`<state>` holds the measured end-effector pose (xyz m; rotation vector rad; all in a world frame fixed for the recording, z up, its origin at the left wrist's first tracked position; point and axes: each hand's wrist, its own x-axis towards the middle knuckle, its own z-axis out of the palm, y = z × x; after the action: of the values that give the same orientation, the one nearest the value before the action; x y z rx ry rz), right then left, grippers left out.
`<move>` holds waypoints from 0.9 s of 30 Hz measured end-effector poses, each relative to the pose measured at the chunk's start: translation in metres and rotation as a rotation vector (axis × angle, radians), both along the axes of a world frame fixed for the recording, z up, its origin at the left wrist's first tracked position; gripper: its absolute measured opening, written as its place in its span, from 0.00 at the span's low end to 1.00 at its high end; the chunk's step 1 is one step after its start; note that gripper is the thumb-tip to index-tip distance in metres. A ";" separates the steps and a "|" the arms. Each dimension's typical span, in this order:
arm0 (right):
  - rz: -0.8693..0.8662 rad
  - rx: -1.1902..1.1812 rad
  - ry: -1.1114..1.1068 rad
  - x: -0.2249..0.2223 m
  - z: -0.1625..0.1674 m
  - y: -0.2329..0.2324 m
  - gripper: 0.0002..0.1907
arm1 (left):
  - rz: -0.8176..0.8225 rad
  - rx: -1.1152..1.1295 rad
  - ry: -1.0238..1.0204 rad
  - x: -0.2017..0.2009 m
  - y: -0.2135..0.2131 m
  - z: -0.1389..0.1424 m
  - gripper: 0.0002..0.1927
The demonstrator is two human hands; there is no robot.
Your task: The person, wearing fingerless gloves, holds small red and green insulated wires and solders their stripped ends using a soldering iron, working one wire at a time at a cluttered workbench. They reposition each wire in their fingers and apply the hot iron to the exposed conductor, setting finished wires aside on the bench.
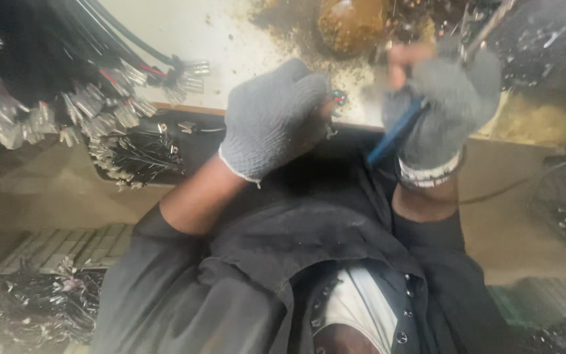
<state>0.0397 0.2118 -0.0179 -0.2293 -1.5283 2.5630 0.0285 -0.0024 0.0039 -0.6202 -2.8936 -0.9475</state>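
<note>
My left hand (pixel 273 118) wears a grey knit glove and is closed around a small metal part with wire ends (pixel 337 98) at the bench edge. My right hand (pixel 443 108), in a fingerless grey glove, grips a blue-handled tool (pixel 397 131) whose metal shaft (pixel 489 26) points up and right. Both hands work close together over the stained white bench top (pixel 211 33). The small part is mostly hidden by the left glove.
Bundles of black cables with silver metal terminals (pixel 93 105) hang over the bench at the left. More loose terminals lie in a dark tray (pixel 135 157) and in a pile on the floor (pixel 40 301). Brown residue (pixel 348 23) stains the bench behind the hands.
</note>
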 end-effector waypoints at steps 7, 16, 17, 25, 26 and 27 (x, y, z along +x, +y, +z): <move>0.112 0.011 -0.319 0.013 0.022 0.010 0.09 | -0.042 0.062 -0.059 -0.001 -0.005 0.003 0.11; 0.083 1.249 0.055 0.018 0.014 0.002 0.13 | -0.046 0.050 -0.334 0.045 -0.063 0.017 0.29; 0.073 1.223 0.095 0.017 0.015 0.000 0.13 | -0.058 0.048 -0.341 0.049 -0.070 0.013 0.27; 0.101 0.678 0.043 0.014 0.011 -0.001 0.13 | -0.117 0.010 -0.235 0.008 -0.068 0.056 0.07; 0.112 0.285 -0.064 0.010 0.005 -0.003 0.13 | -0.117 -0.048 -0.077 -0.007 -0.065 0.069 0.07; 0.129 0.317 -0.070 0.012 0.006 0.000 0.13 | -0.096 -0.124 0.110 -0.025 -0.061 0.082 0.07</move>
<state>0.0515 0.2114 -0.0122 -0.1880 -2.0059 2.3772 0.0037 -0.0635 0.0858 -0.7994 -2.8632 -0.7210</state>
